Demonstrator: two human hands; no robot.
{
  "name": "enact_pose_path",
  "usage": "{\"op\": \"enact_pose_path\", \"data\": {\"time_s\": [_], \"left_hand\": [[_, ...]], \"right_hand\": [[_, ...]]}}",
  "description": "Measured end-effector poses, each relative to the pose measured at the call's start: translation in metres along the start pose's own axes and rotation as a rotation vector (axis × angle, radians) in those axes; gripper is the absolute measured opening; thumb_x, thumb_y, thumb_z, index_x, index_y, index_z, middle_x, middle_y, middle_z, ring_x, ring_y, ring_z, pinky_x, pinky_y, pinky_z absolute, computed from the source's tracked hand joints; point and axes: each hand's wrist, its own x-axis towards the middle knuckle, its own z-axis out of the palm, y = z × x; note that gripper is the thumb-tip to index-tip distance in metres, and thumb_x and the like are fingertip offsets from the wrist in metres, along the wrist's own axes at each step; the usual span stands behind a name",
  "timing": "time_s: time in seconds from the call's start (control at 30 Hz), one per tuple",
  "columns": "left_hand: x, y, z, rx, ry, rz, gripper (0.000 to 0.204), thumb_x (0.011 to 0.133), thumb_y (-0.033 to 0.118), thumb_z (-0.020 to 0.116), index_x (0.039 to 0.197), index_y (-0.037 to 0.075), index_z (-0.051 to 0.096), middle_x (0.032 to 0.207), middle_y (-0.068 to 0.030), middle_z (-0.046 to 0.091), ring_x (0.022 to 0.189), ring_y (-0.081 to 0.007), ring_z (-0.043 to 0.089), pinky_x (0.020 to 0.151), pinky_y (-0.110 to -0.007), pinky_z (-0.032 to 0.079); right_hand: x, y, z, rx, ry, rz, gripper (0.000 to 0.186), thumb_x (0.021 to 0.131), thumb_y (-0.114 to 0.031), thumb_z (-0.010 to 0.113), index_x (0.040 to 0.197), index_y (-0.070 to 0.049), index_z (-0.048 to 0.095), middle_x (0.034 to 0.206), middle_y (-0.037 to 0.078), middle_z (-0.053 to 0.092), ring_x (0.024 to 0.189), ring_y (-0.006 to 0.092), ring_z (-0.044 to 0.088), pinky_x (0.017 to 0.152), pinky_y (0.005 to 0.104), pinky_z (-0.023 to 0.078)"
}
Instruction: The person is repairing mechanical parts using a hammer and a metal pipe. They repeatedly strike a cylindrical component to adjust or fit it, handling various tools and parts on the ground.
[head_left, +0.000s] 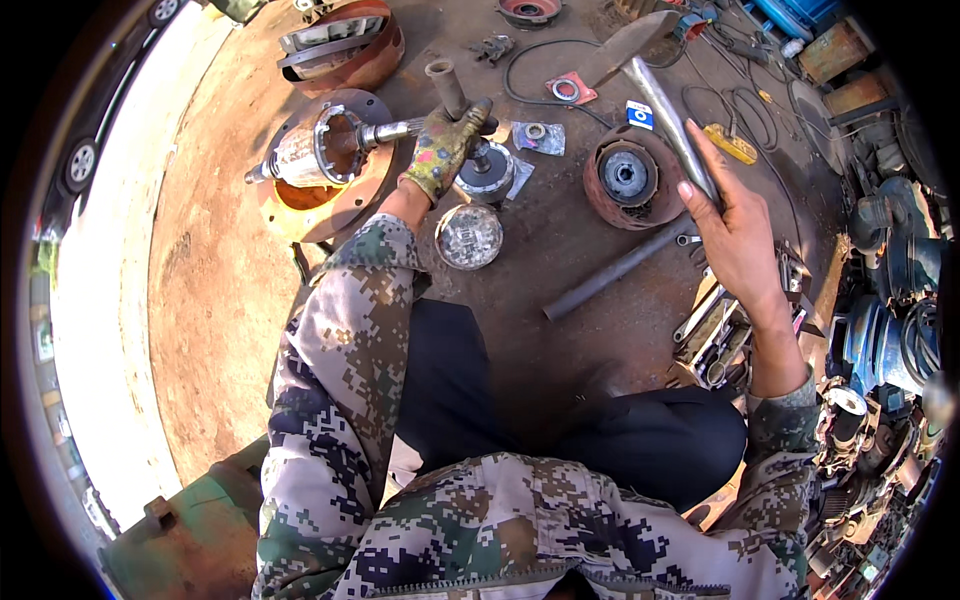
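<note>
My gloved left hand (447,150) is closed around a short metal tube (447,88). The tube's top sticks up above the glove, and its lower end points down at a round metal part (487,178). In my bare right hand (735,225) is a hammer (665,112), gripped by its metal handle with the head raised at the far side. Left of the glove, a rotor with a shaft (318,150) lies across a rusty flanged ring (352,215). A round, worn metal disc (468,237) lies just nearer to me than the round part.
A rusty round housing (598,190) and a long pipe (620,268) lie at centre right. Beside my right forearm is a tray of wrenches (715,335). Cables (760,115), a yellow-handled object (730,144) and piled machine parts (880,430) fill the right. A rusty drum (370,60) stands far left.
</note>
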Motion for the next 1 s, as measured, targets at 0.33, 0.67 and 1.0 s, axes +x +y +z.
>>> {"op": "enact_pose_path", "data": {"time_s": [0.33,0.67,1.0], "left_hand": [[-0.006,-0.005,-0.053,-0.38,0.148,-0.033,0.04,0.105,0.042,0.062,0.113,0.003,0.061,0.104,-0.0163,0.069,0.102,-0.0339,0.07,0.097,-0.054,0.056],[0.004,-0.008,-0.079,-0.067,0.147,-0.158,0.07,0.107,0.063,0.038,0.128,-0.001,0.06,0.131,-0.0199,0.065,0.124,-0.0309,0.062,0.113,-0.044,0.046],[0.002,-0.019,-0.135,0.77,-0.014,0.257,0.034,0.09,0.018,0.074,0.119,0.0,0.072,0.119,-0.0147,0.076,0.116,-0.0282,0.07,0.11,-0.042,0.051]], "right_hand": [[-0.163,0.113,0.11,0.714,-0.044,0.564,0.065,0.099,-0.01,0.071,0.159,-0.009,0.045,0.08,-0.006,0.05,0.068,0.0032,0.039,0.06,0.0207,0.035],[-0.215,0.156,0.159,0.78,-0.115,0.623,0.07,0.094,0.002,0.067,0.159,-0.009,0.044,0.093,0.008,0.064,0.075,0.0067,0.047,0.072,0.0237,0.046],[-0.204,0.164,0.155,0.796,-0.215,0.599,0.074,0.094,0.004,0.066,0.162,-0.012,0.04,0.133,0.024,0.068,0.108,0.0175,0.069,0.091,0.0332,0.054]]}}
